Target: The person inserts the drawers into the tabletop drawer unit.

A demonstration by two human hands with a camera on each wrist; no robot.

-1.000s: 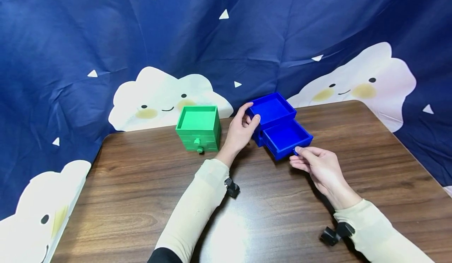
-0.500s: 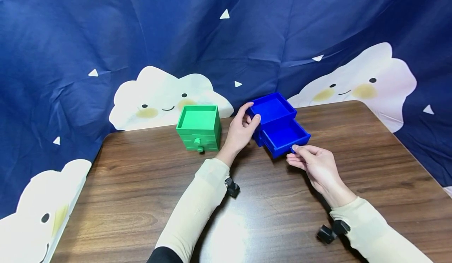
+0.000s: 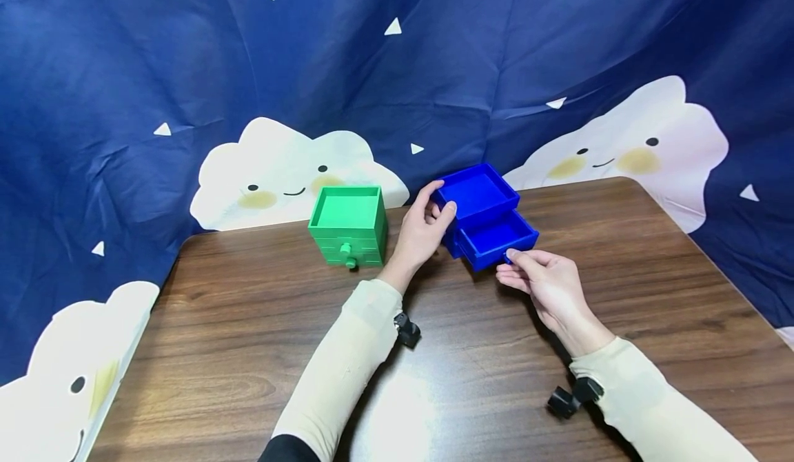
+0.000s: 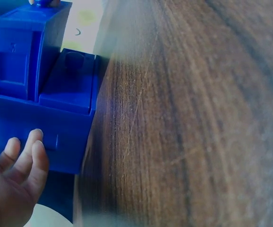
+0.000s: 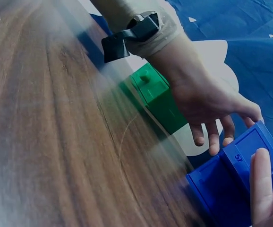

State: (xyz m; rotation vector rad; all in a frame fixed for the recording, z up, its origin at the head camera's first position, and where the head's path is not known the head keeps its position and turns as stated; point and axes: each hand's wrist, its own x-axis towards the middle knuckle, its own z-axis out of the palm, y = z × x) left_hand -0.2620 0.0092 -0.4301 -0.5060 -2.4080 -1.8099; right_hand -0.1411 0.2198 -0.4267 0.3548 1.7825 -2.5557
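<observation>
A small blue drawer box (image 3: 476, 193) with a shallow tray top stands near the table's back edge. One bare drawer (image 3: 499, 233) juts from its front, partly pulled out. My left hand (image 3: 422, 233) grips the box's left side, thumb at the front corner and index finger farther back along the rim. In the left wrist view, other fingers (image 4: 38, 156) lie by the side wall. My right hand (image 3: 555, 289) pinches the drawer's round knob (image 3: 508, 258) between thumb and fingers. The right wrist view shows a drawer front (image 5: 243, 156) and the knob, partly covered by fingers.
Left of the blue box, a green drawer box (image 3: 347, 231) with two knobs stands with its drawers closed. The wooden table (image 3: 248, 331) ends against a dark blue cloth (image 3: 434, 48) printed with clouds. Small black cameras (image 3: 407, 329) are strapped to both wrists.
My right hand has pushed the blue drawer partway in, moving back and left with the knob. Less of the drawer sticks out. The left hand and the green box have stayed put.
</observation>
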